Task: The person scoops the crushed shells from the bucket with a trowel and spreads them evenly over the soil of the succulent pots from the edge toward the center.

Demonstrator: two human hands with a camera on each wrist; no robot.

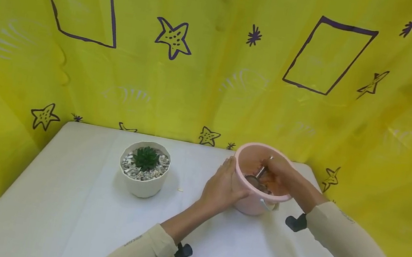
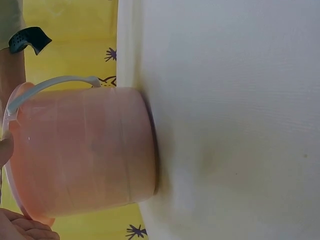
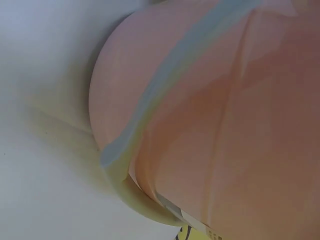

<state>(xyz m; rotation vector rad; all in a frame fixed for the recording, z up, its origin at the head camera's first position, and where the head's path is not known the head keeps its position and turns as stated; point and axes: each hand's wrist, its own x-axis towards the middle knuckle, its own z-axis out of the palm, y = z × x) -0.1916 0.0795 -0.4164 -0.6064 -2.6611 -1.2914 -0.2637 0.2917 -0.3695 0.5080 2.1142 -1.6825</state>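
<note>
A pink bucket (image 1: 252, 205) stands upright on the white table towards the right. My left hand (image 1: 221, 187) holds it at the rim, thumb at the front and fingers along the left side; the left wrist view shows the thumb (image 2: 5, 147) and the fingers (image 2: 27, 227) at the rim. My right hand (image 1: 279, 169) reaches down into the bucket and grips the shiny metal handle (image 1: 261, 172) of a tool with a rounded, dull head (image 1: 252, 180). Part of that tool is hidden by the hand and the bucket. Some loose material shows at the bottom.
Left of the bucket stands a white pot (image 1: 142, 186) with a green succulent (image 1: 146, 158) among pale pebbles. The bucket's pale carrying handle (image 3: 165, 82) hangs down its outside. Behind the white table (image 1: 69, 197) hangs a yellow curtain (image 1: 196, 86) with drawn stars.
</note>
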